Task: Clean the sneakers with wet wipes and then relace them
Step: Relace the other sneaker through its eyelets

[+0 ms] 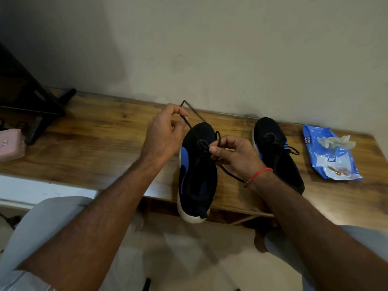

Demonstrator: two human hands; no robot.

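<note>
Currently the thin, limp black lace (190,111) is being pinched by L hand (165,133) and R hand (235,154) over the near sneaker (197,171) at table edge (88,143); best gripped nr stiff tips.

The scene is dim and warm-toned, with soft, even light and no hard glare. The wall (210,49) darkens toward the upper left of the frame. A brighter patch falls on the counter (336,206) at the lower right. Wide-angle distortion bows the counter's edges and stretches the forearms at the bottom corners. Detail is slightly soft throughout.
</note>
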